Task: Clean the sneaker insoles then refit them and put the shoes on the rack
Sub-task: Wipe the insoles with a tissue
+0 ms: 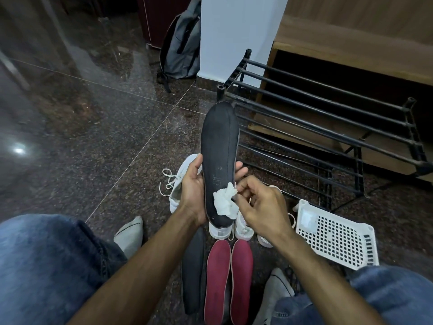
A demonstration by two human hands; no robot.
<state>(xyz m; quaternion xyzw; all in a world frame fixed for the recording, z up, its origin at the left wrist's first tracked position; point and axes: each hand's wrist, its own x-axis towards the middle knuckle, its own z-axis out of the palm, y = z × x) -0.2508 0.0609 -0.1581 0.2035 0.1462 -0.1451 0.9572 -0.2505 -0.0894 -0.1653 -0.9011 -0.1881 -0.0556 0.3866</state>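
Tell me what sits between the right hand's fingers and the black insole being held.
A crumpled white tissue, pinched by the right hand against the black insole, in the head view.

There is a single view, from a wide-angle camera worn on the person's head. It looks forward and steeply down over the person's knees at the floor [98,118] in front. The two hands, left hand [191,191] and right hand [262,207], sit close under the lens at the centre of the picture. The shoe rack [328,118] lies farther off to the right, and a backpack [181,43] leans at the far edge. Straight lines bend toward the borders.
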